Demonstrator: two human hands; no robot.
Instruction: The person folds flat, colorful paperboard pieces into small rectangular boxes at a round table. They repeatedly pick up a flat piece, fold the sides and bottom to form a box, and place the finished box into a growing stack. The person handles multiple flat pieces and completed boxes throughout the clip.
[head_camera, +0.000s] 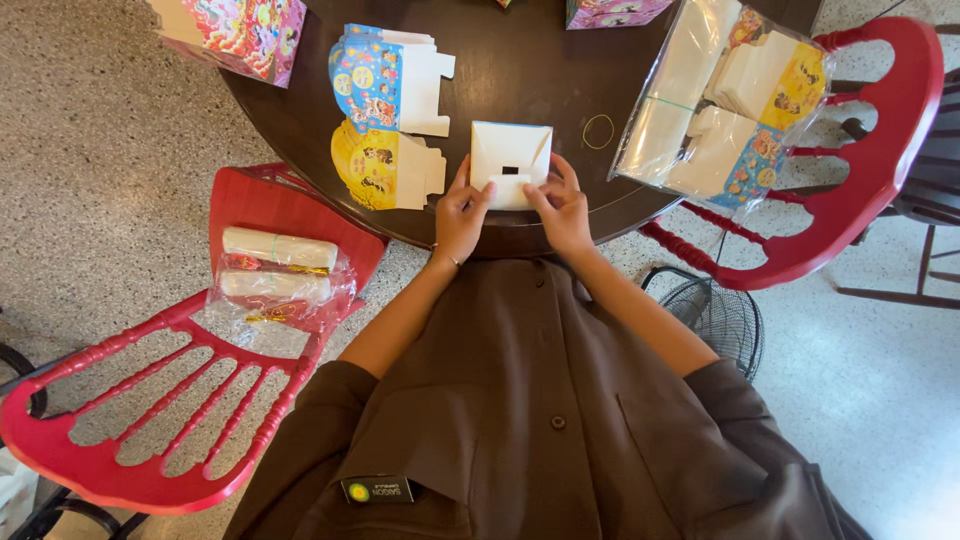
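Hands meet at the near edge of the round dark wooden tabletop (520, 60), both on a small white cardboard box blank (510, 160) with a little dark square slot in its middle. The left hand (460, 215) has its fingers (470, 195) closed on the blank's lower left corner, and the right hand (562, 210) has its fingers (548, 195) pinched on the lower right corner, pressing a flap there. Just left of the blank lie a flat yellow printed carton (385, 165) and, above it, a flat blue printed carton (385, 80). A thin rubber band (599, 131) rests to the right, beside a clear plastic bag of flat cartons (720, 100). Red wooden chairs flank the person; the left chair (150, 400) carries a plastic-wrapped bundle of white rolls (278, 280).
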